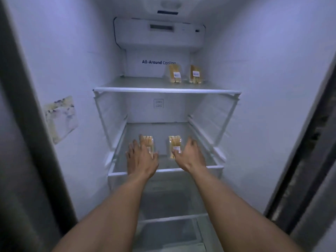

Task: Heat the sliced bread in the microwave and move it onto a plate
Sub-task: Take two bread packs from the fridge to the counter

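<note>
Open-fingered, the left hand overlaps the left bread pack and the right hand sits beside the right bread pack, mid-frame on a fridge shelf; neither grips.

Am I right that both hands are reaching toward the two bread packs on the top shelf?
Not quite: in the head view, the left hand and right hand reach toward the left pack and right pack on the lower shelf.
</note>
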`<state>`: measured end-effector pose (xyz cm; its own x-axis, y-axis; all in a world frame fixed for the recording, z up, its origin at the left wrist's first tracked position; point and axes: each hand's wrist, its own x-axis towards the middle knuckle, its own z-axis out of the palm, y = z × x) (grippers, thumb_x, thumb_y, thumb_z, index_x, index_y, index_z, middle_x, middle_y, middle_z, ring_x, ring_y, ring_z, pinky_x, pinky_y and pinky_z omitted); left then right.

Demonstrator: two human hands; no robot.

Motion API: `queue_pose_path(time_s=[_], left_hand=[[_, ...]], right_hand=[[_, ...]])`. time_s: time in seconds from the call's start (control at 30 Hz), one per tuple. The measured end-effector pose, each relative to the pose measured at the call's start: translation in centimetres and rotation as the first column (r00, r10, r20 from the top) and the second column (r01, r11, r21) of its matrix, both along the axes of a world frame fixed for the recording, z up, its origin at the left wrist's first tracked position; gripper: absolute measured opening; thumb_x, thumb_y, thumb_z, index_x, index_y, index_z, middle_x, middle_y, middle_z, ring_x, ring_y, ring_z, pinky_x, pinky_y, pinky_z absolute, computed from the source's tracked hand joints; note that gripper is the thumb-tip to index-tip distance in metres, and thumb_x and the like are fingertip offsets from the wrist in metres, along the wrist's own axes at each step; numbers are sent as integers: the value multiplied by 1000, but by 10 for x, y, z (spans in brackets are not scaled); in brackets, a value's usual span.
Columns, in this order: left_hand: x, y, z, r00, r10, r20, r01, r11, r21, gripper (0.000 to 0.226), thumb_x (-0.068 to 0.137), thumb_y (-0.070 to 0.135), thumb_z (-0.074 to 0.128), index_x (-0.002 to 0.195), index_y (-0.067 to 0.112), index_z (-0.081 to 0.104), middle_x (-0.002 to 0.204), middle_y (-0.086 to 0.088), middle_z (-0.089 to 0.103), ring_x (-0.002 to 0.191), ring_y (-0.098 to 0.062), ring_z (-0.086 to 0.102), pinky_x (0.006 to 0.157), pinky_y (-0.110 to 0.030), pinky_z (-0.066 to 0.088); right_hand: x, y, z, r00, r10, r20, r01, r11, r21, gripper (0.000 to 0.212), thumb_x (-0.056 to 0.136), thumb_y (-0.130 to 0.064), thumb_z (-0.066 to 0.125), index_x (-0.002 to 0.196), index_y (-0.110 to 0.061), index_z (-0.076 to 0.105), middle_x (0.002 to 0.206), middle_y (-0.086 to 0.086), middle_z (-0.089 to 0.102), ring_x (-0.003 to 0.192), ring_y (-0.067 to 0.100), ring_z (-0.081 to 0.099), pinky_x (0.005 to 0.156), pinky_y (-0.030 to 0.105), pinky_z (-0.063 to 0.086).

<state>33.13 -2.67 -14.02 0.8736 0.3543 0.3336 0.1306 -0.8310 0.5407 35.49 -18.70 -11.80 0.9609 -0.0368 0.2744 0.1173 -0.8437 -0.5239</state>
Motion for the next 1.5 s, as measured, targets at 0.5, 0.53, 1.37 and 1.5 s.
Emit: queue_pose_path(time_s=[0.5, 0.53, 1.37, 1.5], left_hand=[[60, 16, -25, 958, 155, -243, -166, 986, -23, 123, 74, 73, 65, 158, 12, 0, 150, -15, 44, 135, -37, 41, 107, -48, 34], [62, 15, -25, 955, 161, -248, -171, 985, -19, 124, 73, 73, 66, 158, 12, 0, 149, -14, 45, 134, -36, 41, 107, -48, 33], [72, 0, -14, 951, 218, -219, -248, 961, -123, 94, 69, 44, 86, 138, 8, 33, 134, -19, 52, 121, -35, 54, 96, -43, 48], [62, -2, -8, 955, 206, -213, -243, 956, -165, 95, 68, 45, 86, 138, 9, 32, 132, -18, 52, 118, -36, 57, 92, -42, 49]], right_hand=[[56, 29, -37, 979, -110, -174, 107, 994, -28, 109, 73, -65, 73, 148, -9, 18, 144, 19, 45, 133, 36, 41, 107, 45, 36], [57, 31, -37, 976, -120, -182, 119, 993, -19, 106, 74, -61, 74, 147, -9, 19, 143, 20, 45, 132, 36, 41, 108, 45, 36], [58, 26, -32, 966, -176, -189, 185, 982, 29, 93, 68, -50, 82, 134, -7, 33, 129, 21, 53, 118, 36, 51, 98, 39, 42], [51, 20, -25, 969, -173, -178, 181, 983, 30, 92, 68, -49, 83, 134, -7, 34, 126, 20, 54, 115, 35, 53, 96, 39, 45]])
